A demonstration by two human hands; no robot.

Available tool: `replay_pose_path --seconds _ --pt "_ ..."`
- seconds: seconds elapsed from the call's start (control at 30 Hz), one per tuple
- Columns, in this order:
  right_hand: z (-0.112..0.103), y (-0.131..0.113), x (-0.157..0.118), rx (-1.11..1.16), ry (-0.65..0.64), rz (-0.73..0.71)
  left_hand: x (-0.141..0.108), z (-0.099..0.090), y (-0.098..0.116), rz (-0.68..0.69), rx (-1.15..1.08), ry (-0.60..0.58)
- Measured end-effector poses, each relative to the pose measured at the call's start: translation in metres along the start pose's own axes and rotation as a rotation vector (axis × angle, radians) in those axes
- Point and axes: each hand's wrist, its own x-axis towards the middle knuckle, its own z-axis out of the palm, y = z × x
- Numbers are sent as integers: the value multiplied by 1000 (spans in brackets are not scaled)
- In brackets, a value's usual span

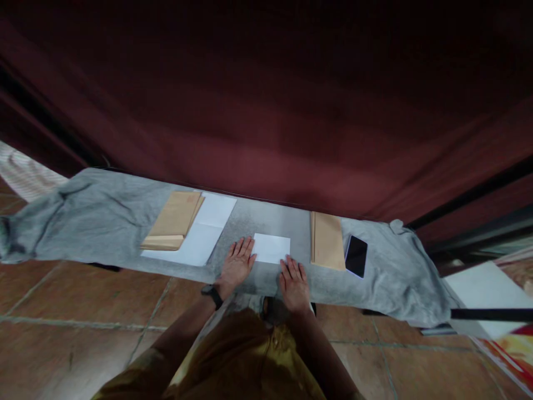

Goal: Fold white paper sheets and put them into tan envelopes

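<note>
A small white rectangle of paper (272, 248), perhaps a folded sheet, lies flat on the grey cloth in front of me. My left hand (238, 264) rests palm down with fingers spread, its fingertips by the paper's left edge. On the other side, my right hand (294, 284) lies flat with fingers stretched out, the tips at the paper's lower right corner. Left of them, a stack of brown envelopes (172, 214) partly covers some larger white sheets (208, 228). To the right is another pile of brown envelopes (328, 241).
The grey cloth (104, 216) covers a long, narrow surface and hangs in folds at both ends. A dark-screened phone (356, 256) lies right of the envelopes. Dark red fabric (266, 139) rises behind the far edge. Brown floor tiles (95, 294) show below.
</note>
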Motion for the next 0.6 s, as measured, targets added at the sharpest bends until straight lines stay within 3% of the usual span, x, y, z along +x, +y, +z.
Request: replay_pose_path --seconds 0.13,0.23,0.4,0.5,0.6 --pt "0 0 0 -15 7 -11 -6 -10 -12 -10 -13 25" --pt "2 1 -1 -25 13 -20 -5 -22 -39 -12 -38 109" --pt "6 3 -3 -20 10 -17 5 -52 -131 -251 -52 291" --pt "7 4 -4 3 23 -23 0 -69 -185 -371 43 293" --pt "6 4 -4 19 36 -35 -15 -79 -217 -346 61 236"
